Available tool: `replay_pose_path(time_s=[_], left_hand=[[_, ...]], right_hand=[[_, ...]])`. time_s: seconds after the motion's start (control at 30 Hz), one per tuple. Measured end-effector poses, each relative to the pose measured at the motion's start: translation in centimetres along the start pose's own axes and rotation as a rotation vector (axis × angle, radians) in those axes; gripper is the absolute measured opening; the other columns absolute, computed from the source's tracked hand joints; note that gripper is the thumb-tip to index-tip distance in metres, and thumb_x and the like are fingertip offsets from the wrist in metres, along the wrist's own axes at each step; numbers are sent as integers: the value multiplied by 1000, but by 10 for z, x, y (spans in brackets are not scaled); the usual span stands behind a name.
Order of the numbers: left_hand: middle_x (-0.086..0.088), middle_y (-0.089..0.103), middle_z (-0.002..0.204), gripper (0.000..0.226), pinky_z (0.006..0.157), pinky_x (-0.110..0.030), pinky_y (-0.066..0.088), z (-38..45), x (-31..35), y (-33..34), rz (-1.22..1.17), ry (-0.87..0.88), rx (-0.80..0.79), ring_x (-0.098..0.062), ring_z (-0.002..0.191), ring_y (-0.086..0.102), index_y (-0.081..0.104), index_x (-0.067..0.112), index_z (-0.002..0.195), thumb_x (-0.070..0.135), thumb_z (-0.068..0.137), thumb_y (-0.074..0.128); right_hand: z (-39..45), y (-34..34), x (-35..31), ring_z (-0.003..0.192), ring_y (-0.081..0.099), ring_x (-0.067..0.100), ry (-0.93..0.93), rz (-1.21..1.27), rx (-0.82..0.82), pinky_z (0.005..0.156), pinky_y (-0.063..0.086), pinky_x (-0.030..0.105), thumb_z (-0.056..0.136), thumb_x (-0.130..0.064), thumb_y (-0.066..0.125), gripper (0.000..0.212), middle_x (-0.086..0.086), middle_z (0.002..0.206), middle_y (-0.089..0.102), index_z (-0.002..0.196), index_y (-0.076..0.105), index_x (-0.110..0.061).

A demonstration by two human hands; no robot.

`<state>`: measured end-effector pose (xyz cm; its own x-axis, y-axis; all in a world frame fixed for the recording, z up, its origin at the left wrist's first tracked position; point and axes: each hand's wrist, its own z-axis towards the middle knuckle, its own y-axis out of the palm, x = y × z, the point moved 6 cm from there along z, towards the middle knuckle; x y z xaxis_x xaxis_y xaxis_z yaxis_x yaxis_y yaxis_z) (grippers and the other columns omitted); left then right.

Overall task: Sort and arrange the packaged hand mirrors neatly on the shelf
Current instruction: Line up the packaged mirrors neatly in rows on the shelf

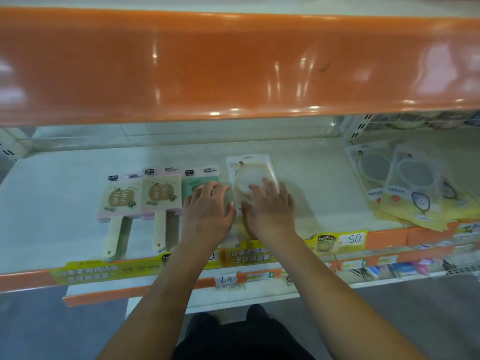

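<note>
Right hand point(268, 206) rests spread on a glossy clear round-mirror pouch point(250, 175); left hand point(207, 206), fingers relaxed, touches the green card-backed mirror point(197, 184).

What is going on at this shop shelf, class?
A person is tidying packaged hand mirrors on a white shelf. The right hand rests flat on a clear packet holding a round yellow-rimmed mirror; the left hand lies on a green square mirror. Left of it, two stacks of square handled mirrors lie side by side. A loose pile of bagged round mirrors lies far right, unsorted.
</note>
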<state>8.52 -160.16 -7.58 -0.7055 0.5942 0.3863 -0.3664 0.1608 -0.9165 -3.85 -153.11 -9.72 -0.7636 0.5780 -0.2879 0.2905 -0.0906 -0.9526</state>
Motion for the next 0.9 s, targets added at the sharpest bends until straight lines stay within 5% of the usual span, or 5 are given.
replay_pose_path(time_s=[0.3,0.9], left_hand=[[-1,50,130,39,99,-39,35,-4,6,-1,2,-14,13,-22,124,43,54,19,126,37,92,51],[3,46,134,39,103,-36,33,-7,1,-6,-1,28,-35,-18,127,40,47,24,131,38,94,47]], right_hand=[[1,-3,1,133,32,28,-123,44,-13,103,39,39,91,-35,56,41,-1,138,44,131,53,-27],[-10,-4,-4,129,37,27,-120,-25,-3,96,42,38,89,-34,56,41,-1,135,44,130,51,-27]])
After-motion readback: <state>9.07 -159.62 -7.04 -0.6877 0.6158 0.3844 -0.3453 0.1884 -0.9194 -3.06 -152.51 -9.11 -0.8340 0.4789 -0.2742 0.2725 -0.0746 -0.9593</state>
